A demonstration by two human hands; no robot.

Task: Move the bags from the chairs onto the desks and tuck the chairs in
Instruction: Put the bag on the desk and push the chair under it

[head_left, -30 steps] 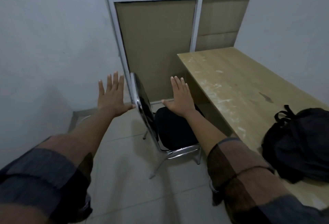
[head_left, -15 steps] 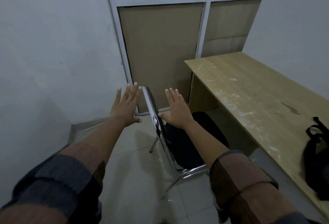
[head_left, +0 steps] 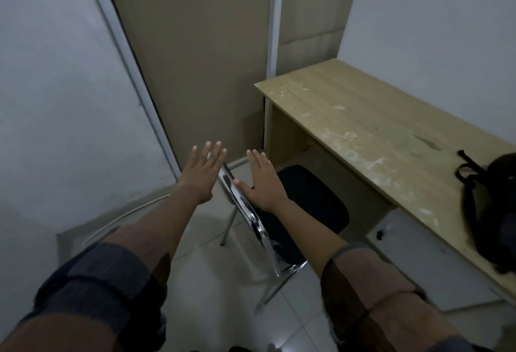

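Both hands flat, fingers spread, holding nothing: left hand [head_left: 201, 175] & right hand [head_left: 262, 181] either side of chair [head_left: 310, 206] backrest. Bag [head_left: 494, 212] already on desk [head_left: 371, 128]. Risk: uneven push, chair skews, hits desk edge instead of sliding under.

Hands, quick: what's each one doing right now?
Left hand: open, holding nothing.
Right hand: open, holding nothing, thumb by the chair back.

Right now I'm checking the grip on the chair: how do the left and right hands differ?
The left hand sits behind the chair backrest; the right hand is in front, above the black seat. The right thumb touches the backrest's chrome edge; whether the left hand touches it is unclear. Both are flat, fingers straight, gripping nothing.
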